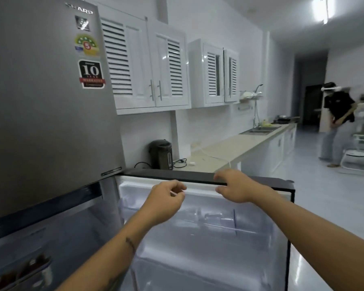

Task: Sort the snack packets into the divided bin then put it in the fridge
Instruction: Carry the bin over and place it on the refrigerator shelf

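Note:
The grey fridge point(46, 106) fills the left, and its lower door point(208, 238) is swung open to the right with the white inner racks facing me. My right hand point(235, 186) grips the door's dark top edge point(177, 175), fingers over it and thumb under. My left hand point(166, 198) hovers just in front of the door's white inner rim, fingers loosely curled and holding nothing. Inside the fridge at the bottom left, a blurred clear bin point(23, 271) with dark reddish packets sits on a shelf.
A beige counter point(229, 148) runs along the wall behind the door, with a dark kettle pot point(161, 154), cables and a sink point(259, 129). White cabinets point(151, 70) hang above. Two people point(340, 122) stand far right on the pale floor near a white chair point(357, 152).

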`<state>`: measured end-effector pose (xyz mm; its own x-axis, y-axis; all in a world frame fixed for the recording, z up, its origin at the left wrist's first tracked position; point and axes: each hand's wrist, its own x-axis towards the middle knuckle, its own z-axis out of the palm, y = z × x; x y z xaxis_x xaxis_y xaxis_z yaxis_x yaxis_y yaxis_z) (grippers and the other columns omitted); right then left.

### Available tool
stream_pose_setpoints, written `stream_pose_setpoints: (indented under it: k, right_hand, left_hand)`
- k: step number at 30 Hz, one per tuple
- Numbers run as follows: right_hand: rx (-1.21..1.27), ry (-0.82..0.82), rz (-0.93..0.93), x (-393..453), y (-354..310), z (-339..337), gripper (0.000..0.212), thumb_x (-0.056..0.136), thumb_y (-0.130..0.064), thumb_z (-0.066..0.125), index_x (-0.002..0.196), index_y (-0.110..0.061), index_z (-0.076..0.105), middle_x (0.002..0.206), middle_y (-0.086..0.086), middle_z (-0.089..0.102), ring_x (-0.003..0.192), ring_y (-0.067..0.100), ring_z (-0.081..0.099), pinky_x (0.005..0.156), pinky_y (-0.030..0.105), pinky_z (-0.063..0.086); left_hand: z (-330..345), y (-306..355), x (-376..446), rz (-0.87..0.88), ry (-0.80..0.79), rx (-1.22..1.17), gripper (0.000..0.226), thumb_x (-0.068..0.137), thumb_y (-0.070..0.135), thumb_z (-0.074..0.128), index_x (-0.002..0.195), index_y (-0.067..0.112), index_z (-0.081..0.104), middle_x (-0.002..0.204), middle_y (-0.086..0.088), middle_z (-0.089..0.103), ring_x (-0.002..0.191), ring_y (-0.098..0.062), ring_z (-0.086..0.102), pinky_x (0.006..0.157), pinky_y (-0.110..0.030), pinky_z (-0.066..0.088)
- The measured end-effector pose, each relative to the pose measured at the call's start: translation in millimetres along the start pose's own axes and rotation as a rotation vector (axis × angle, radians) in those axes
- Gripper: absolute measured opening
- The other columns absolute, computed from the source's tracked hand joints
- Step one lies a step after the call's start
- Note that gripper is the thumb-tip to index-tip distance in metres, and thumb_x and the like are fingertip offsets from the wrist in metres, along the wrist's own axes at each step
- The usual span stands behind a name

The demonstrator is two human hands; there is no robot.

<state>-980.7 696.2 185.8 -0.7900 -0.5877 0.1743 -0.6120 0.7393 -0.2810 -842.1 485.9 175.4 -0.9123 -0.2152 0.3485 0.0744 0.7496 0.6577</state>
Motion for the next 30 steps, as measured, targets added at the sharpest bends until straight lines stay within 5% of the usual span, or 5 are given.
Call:
stream_pose_setpoints:
  k: [5, 10, 18, 26, 30]
  right_hand:
    - [-0.115, 0.000, 0.012, 30.0, 53.9, -8.7, 0.052, 0.086, -0.047, 0.057, 0.135, -0.031, 0.048, 0.122, 0.001, 0.049, 0.117, 0.027, 0.050, 0.092, 0.039, 0.041]
    - [-0.033, 0.002, -0.047, 49.6, 82.4, 5.2, 0.043, 0.080, -0.047, 0.063, 0.120, -0.034, 0.056, 0.110, -0.006, 0.047, 0.101, 0.019, 0.049, 0.089, 0.038, 0.045]
    - [-0.039, 0.014, -0.130, 25.4, 72.5, 6.5, 0.047, 0.080, -0.046, 0.067, 0.124, -0.032, 0.062, 0.116, -0.003, 0.056, 0.106, 0.019, 0.052, 0.084, 0.030, 0.040]
    - [0.131, -0.116, -0.208, -69.9, 4.7, 3.2, 0.051, 0.084, -0.040, 0.072, 0.133, -0.036, 0.061, 0.141, -0.006, 0.053, 0.127, 0.014, 0.048, 0.107, 0.029, 0.036]
    - [0.117, -0.185, -0.301, -115.7, -63.0, 15.7, 0.060, 0.087, -0.047, 0.067, 0.143, -0.041, 0.049, 0.158, -0.008, 0.036, 0.142, 0.009, 0.032, 0.113, 0.027, 0.023]
  left_hand:
    - [81.1, 34.4, 68.5, 0.087, 0.004, 0.372, 0.041, 0.089, 0.036, 0.051, 0.128, 0.024, 0.055, 0.120, 0.005, 0.056, 0.109, -0.016, 0.055, 0.095, -0.037, 0.048]
    - [125.3, 23.0, 101.4, 0.033, -0.044, 0.588, 0.046, 0.086, 0.036, 0.048, 0.130, 0.024, 0.046, 0.128, 0.003, 0.046, 0.117, -0.022, 0.044, 0.097, -0.039, 0.041]
    - [129.6, -8.7, 75.9, 0.101, 0.136, 0.426, 0.045, 0.077, 0.035, 0.047, 0.121, 0.028, 0.052, 0.118, 0.011, 0.046, 0.111, -0.014, 0.042, 0.092, -0.035, 0.044]
    - [66.9, -29.3, -15.0, 0.142, 0.153, 0.243, 0.050, 0.075, 0.022, 0.044, 0.122, 0.026, 0.059, 0.124, 0.015, 0.049, 0.116, -0.004, 0.043, 0.095, -0.018, 0.035]
    - [23.7, -39.9, -65.0, 0.052, 0.122, 0.206, 0.047, 0.075, 0.023, 0.043, 0.119, 0.030, 0.059, 0.124, 0.018, 0.051, 0.110, -0.004, 0.051, 0.095, -0.027, 0.045]
